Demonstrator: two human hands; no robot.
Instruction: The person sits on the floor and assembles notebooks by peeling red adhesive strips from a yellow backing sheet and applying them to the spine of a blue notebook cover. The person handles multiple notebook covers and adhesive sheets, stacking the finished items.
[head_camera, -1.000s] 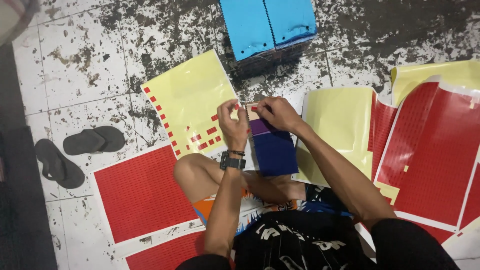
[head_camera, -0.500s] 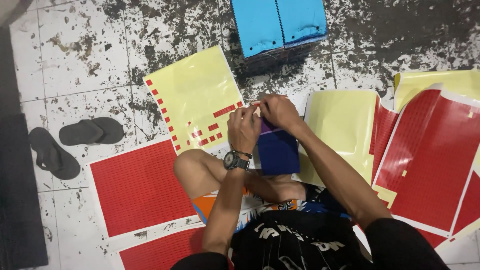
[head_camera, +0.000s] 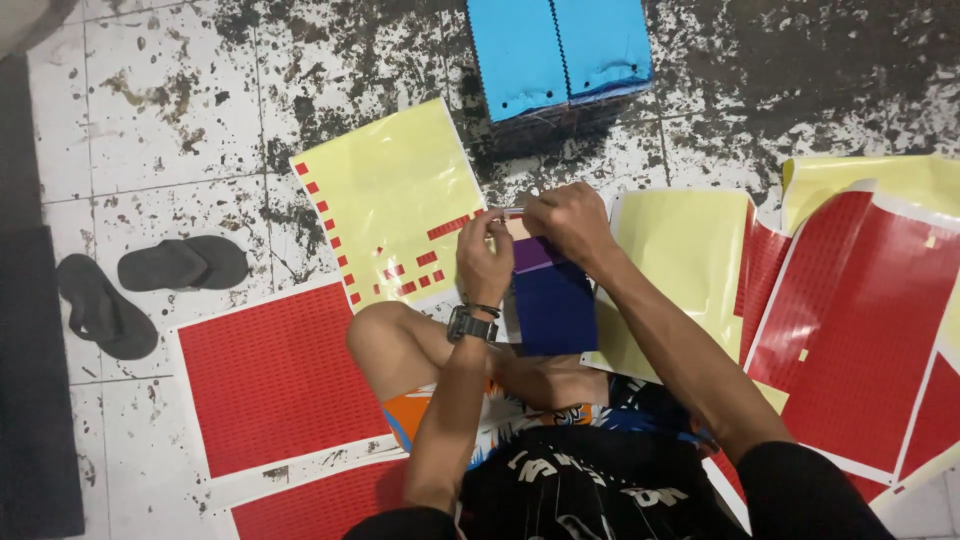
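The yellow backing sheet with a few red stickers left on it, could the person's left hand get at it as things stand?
Probably yes. The left hand is pinching the dark blue booklet right beside the yellow sheet, which lies flat on the floor with nothing covering it. The hand would have to let go first.

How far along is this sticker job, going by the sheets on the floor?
Looks early. One yellow backing sheet is nearly stripped, with only a few red stickers left on it. In hand: the left hand and right hand meet at the top edge of a dark blue booklet. Still full: the red sticker sheet by the knee and more red sheets on the right.
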